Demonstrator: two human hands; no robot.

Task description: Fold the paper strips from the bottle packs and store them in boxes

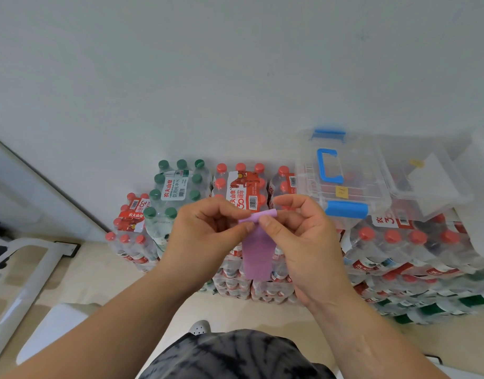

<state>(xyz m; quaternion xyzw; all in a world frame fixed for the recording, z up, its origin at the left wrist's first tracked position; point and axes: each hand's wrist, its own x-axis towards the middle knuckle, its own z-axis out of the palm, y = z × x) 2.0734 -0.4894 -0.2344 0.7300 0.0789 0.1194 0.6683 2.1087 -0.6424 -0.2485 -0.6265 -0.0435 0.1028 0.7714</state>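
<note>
— Where's the paper strip?

— The purple paper strip (256, 250) hangs between both hands, in front of the stacked bottle packs (243, 187). Its top edge is folded over.

— And the fingers?

— The left hand (208, 231) and right hand (303, 233) both pinch that fold — thumbs pressed on it.

— The boxes?

— A clear box (342, 176) with blue latches sits on the packs, to the right.

Two lidded boxes (345, 181) sit side by side on the stacked bottle packs (235, 187), right of the paper strip (256, 253).
</note>
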